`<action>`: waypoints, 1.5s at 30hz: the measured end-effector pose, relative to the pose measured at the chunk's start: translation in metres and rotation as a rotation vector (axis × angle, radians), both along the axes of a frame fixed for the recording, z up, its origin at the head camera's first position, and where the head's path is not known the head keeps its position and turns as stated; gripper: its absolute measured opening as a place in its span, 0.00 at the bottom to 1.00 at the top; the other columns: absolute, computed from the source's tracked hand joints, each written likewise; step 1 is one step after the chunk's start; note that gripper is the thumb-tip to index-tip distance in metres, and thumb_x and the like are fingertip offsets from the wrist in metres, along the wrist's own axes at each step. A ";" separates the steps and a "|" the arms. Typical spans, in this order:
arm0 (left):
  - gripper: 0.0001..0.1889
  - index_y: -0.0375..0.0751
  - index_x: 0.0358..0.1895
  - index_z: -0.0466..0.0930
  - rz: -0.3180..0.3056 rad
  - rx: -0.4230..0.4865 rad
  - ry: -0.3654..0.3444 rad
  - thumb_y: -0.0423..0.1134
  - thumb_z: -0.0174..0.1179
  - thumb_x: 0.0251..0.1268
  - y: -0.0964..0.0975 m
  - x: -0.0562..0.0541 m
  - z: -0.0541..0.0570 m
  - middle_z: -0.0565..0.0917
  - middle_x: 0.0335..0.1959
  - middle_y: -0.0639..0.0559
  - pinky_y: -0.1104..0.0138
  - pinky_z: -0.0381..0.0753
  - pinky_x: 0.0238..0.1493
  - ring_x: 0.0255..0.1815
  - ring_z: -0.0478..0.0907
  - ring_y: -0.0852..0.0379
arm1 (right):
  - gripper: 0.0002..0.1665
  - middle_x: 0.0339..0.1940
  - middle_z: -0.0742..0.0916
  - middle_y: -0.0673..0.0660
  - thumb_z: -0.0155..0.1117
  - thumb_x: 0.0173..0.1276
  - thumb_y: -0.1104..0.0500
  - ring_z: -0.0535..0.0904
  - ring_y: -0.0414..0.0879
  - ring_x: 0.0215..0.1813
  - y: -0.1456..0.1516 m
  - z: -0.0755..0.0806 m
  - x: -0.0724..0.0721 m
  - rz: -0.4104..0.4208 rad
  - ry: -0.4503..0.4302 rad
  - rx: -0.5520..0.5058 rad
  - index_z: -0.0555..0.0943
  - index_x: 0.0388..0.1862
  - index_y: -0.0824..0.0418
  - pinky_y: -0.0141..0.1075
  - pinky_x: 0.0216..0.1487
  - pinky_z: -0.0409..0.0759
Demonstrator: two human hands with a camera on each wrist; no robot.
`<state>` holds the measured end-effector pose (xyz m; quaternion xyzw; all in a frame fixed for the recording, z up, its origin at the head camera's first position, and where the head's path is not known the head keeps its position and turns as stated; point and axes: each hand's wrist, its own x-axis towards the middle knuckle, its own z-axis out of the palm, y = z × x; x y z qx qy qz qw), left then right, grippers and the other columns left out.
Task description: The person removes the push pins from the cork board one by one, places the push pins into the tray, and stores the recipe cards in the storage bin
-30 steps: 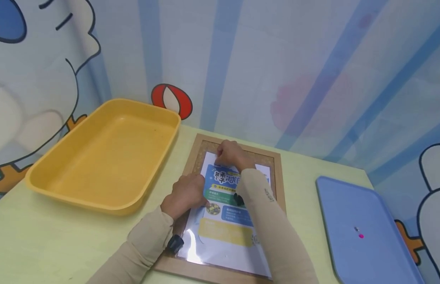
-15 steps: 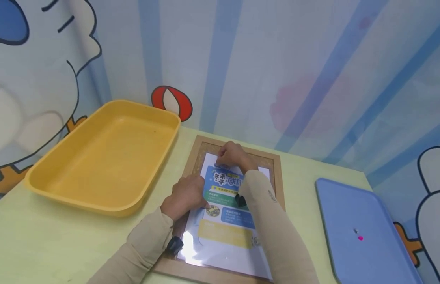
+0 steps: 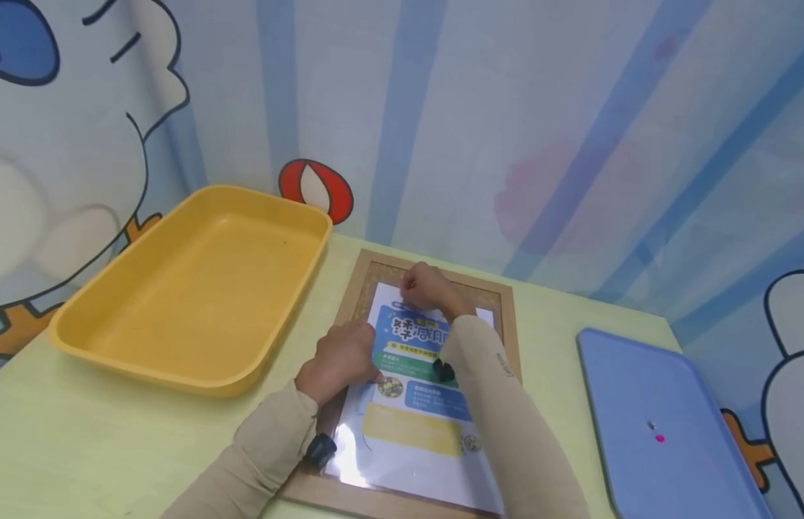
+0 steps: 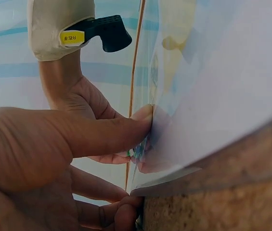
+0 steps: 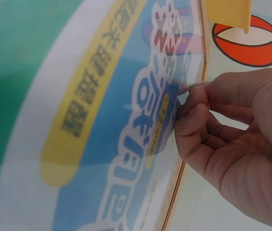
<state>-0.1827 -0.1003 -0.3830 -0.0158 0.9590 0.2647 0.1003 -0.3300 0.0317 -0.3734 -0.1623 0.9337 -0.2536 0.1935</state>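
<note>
A laminated poster (image 3: pixel 408 432) with blue, green and yellow panels lies on a wood-framed cork board (image 3: pixel 356 303). At the poster's top edge my right hand (image 3: pixel 428 288) pinches a small green pushpin (image 5: pixel 191 87) between thumb and finger; only a bit of green shows, and its point is hidden. My left hand (image 3: pixel 342 357) holds the poster's left edge. In the left wrist view, its thumb (image 4: pixel 111 132) presses on the glossy sheet and the other fingers curl beside the cork.
A deep yellow tray (image 3: pixel 292 317) stands left of the board. To the right, a flat blue tray (image 3: pixel 674 389) bears a pink pushpin (image 3: pixel 660 438) and a small silvery piece (image 3: pixel 651 426). A printed curtain (image 3: pixel 467 130) hangs behind the table.
My right hand and forearm have shifted slightly right, uncovering a little more of the title. The left hand keeps its place on the poster's edge. The head view has tilted a touch.
</note>
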 end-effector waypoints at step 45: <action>0.25 0.32 0.47 0.81 0.011 0.022 0.007 0.38 0.80 0.44 0.002 0.001 -0.001 0.80 0.31 0.45 0.61 0.77 0.28 0.29 0.79 0.49 | 0.12 0.29 0.86 0.56 0.62 0.72 0.59 0.78 0.46 0.33 0.052 -0.003 0.006 -0.130 -0.110 -0.288 0.88 0.39 0.65 0.36 0.44 0.76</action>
